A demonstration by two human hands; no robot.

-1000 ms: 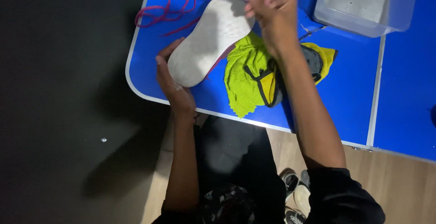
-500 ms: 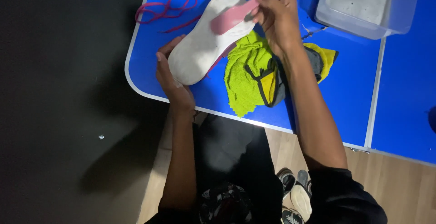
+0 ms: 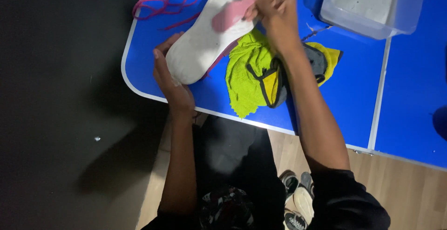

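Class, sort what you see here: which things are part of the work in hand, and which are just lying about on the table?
In use:
left hand holding the white shoe sole
right hand holding the pink brush on the sole

Lying about:
pink laces
yellow-green cloth
clear plastic tub

No labels, signs or screens show. The nearest thing to a package is a clear, rectangular plastic tub (image 3: 372,6) on the blue table's far right; it seems to hold something pale, though glare blurs it.
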